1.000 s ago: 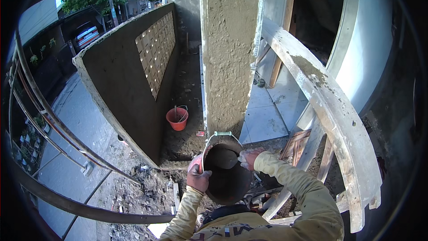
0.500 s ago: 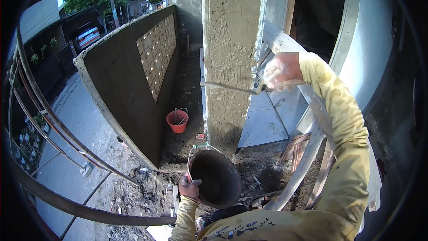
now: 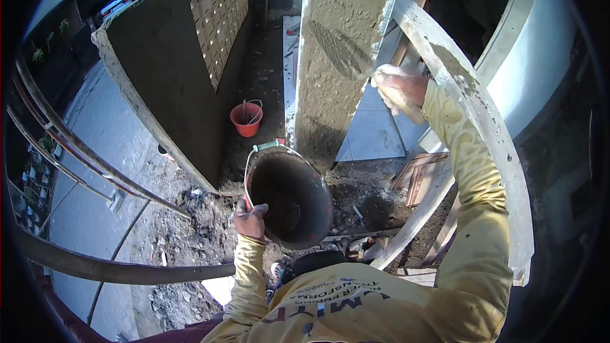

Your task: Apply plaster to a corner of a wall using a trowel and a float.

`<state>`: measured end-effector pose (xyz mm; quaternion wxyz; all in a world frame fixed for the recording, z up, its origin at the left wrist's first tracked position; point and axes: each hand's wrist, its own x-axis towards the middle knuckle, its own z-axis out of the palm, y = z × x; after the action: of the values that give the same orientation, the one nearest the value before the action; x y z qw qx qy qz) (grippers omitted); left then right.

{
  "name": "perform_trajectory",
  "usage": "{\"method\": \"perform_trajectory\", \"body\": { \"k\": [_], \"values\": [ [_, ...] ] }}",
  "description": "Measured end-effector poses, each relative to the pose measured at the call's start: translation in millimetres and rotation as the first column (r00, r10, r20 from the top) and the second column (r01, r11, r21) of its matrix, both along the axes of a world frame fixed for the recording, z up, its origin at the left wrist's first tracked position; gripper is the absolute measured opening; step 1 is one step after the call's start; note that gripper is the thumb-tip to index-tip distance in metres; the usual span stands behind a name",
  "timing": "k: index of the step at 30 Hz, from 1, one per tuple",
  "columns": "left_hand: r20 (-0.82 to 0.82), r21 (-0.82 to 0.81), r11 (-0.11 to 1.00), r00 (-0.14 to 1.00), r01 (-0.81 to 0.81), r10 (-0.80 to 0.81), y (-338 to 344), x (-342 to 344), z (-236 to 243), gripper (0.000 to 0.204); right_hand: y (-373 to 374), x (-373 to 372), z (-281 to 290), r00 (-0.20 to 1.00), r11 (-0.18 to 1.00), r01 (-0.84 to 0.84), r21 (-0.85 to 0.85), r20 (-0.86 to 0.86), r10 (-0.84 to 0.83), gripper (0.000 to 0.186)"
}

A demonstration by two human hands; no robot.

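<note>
My left hand [image 3: 250,219] clasps the near-left rim of a dark bucket [image 3: 316,187], tilted so that its hollow inside faces me. Some grey residue coats its wall, and a wire handle with a green grip rests at its far edge. Out in front, my right hand [image 3: 400,89] is closed round a trowel, its handle mostly covered by the fingers. The trowel's mortar-smeared blade [image 3: 342,51] lies over the face of a rough grey plastered column [image 3: 327,114]. Whether blade and plaster touch along the whole length is hard to tell.
A low plastered wall [image 3: 159,76] with a lattice panel [image 3: 222,22] runs along the left. Beyond my bucket stands a small red bucket [image 3: 246,119]. Long wooden planks [image 3: 473,82] slope past my right arm. Curved poles [image 3: 95,146] cross the left side, above rubble [image 3: 197,228].
The trowel has turned from edge-on to showing its broad blade and sits higher on the column. The view has shifted, and the left hand still holds the bucket.
</note>
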<state>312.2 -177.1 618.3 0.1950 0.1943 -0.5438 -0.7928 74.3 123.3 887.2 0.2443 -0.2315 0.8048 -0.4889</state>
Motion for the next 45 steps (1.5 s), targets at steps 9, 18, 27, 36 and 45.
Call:
{"method": "perform_trajectory", "body": {
  "k": [9, 18, 27, 36, 45],
  "values": [
    [-0.056, -0.381, 0.922, 0.997, -0.070, 0.053, 15, -15, 3, 0.017, -31, 112, -214, 0.888, 0.809, -0.334, 0.485, 0.450, 0.096, 0.035],
    [-0.135, -0.635, 0.764, 0.990, -0.115, 0.037, 60, 2, 4, 0.022, -97, 122, -298, 0.948, 0.705, -0.241, 0.667, 0.318, 0.023, 0.044],
    [-0.112, -0.508, 0.861, 0.992, -0.001, -0.065, 51, -17, 21, 0.023, -47, 124, -298, 0.992, 0.915, 0.077, 0.396, 0.059, -0.109, 0.052],
    [-0.072, -0.099, 0.993, 0.995, 0.068, -0.076, 29, -45, 18, 0.028, 22, 75, -205, 0.986, 0.902, -0.041, 0.429, -0.129, 0.106, 0.064],
    [-0.059, 0.021, 0.999, 0.997, 0.050, -0.048, 33, -21, -8, 0.034, 25, 63, 20, 0.809, 0.588, -0.117, 0.800, -0.267, 0.524, 0.049]
  ]
}}
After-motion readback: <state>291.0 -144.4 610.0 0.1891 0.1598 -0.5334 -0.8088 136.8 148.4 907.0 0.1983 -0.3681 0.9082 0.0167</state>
